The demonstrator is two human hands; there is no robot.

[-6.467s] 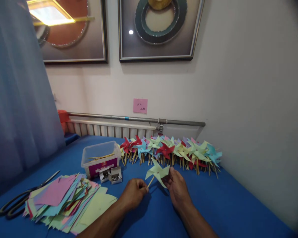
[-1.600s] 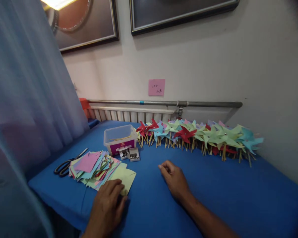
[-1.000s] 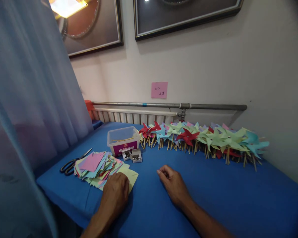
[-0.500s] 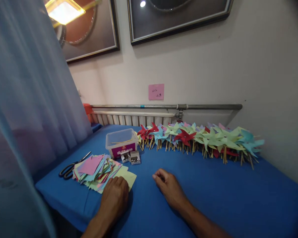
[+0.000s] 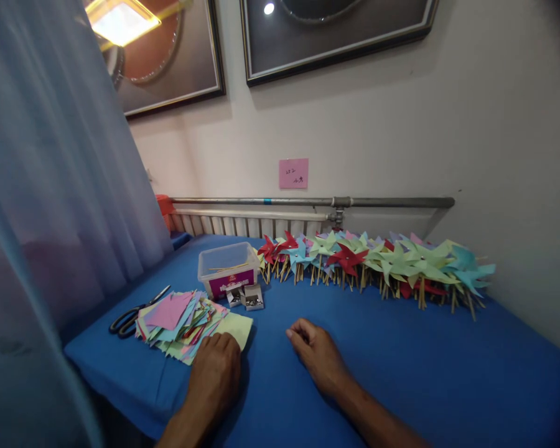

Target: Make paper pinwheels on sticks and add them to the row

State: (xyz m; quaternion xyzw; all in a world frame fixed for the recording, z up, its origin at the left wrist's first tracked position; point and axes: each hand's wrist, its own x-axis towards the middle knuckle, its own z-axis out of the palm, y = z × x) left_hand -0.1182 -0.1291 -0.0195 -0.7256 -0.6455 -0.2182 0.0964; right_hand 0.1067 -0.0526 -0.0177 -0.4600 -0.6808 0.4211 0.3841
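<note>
Resting L hand [image 5: 214,376] on paper stack [image 5: 186,317], R hand [image 5: 318,354] on tbl.

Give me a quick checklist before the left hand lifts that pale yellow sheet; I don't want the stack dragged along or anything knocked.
1. Left hand on the pale yellow sheet: ok, fingertips rest on its near edge.
2. Grip on the sheet: cannot tell, the fingers cover the contact.
3. Sheet free of the paper stack: not ok, its far side seems tucked under the stack.
4. Right hand empty: ok, resting loosely curled on the blue cloth.
5. Scissors clear of the hands: ok, beyond the stack.
6. Pin boxes and plastic tub apart from the sheet: ok.
</note>
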